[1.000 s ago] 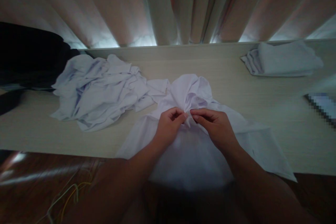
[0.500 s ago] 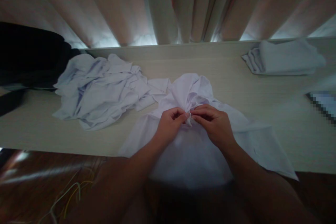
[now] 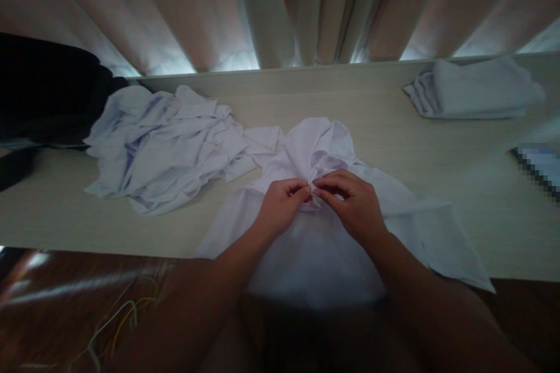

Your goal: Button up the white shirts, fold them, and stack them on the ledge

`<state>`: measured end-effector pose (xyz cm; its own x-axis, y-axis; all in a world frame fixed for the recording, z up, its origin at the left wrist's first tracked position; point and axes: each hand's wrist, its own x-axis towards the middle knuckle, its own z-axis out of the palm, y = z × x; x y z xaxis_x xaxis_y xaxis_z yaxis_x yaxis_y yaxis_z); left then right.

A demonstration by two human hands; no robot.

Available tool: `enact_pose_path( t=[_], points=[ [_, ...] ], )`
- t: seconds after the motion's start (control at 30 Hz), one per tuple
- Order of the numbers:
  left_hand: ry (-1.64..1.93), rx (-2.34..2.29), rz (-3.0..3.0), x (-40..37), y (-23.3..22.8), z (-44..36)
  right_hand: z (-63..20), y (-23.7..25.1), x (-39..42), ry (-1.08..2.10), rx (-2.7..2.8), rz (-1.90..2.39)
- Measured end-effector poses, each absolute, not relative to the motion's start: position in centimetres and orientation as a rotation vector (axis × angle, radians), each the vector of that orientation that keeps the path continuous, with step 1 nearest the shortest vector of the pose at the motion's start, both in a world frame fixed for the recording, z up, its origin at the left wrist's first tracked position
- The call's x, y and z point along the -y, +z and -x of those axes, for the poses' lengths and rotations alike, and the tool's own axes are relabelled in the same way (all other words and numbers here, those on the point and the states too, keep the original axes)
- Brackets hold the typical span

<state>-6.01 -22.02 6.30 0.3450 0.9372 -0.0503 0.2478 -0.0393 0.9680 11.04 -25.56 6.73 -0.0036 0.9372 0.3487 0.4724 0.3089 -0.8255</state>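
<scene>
A white shirt (image 3: 315, 256) lies spread in front of me, its lower part hanging over the table's front edge. Its cloth is gathered into a bunch at the middle. My left hand (image 3: 284, 201) pinches the gathered cloth between thumb and fingers. Close against it, my right hand (image 3: 354, 198) pinches the same spot from the other side, fingertips almost touching. Whatever small detail sits between the fingertips is hidden. A sleeve-like part of the shirt stretches out to the right.
A crumpled heap of white cloth (image 3: 166, 151) lies left on the pale table (image 3: 376, 111), beside a black bag-like object (image 3: 48, 93). Folded white cloth (image 3: 476, 90) sits back right, near a blurred flat device (image 3: 540, 166). Curtains (image 3: 196, 11) hang behind. Cables (image 3: 120, 320) lie on the floor.
Both hands stay at the bunched cloth, with the fingertips shifted slightly closer together. The view has tilted a little, so everything sits slightly higher in the picture.
</scene>
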Motion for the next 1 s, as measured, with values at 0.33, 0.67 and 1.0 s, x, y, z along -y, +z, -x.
enact_pose_path(
  t=[0.33, 0.67, 1.0],
  points=[
    [0.852, -1.139, -1.568, 22.7, 6.6, 5.8, -10.7, 6.2, 25.7, 0.548, 1.670, 1.291],
    [0.756, -1.165, -1.622, 22.5, 6.5, 5.9, -10.6, 6.3, 25.7, 0.671, 1.615, 1.287],
    [0.682, -1.048, -1.840, 23.4, 5.6, 5.5, -11.7, 6.0, 25.0, 1.184, 1.255, 1.235]
  ],
)
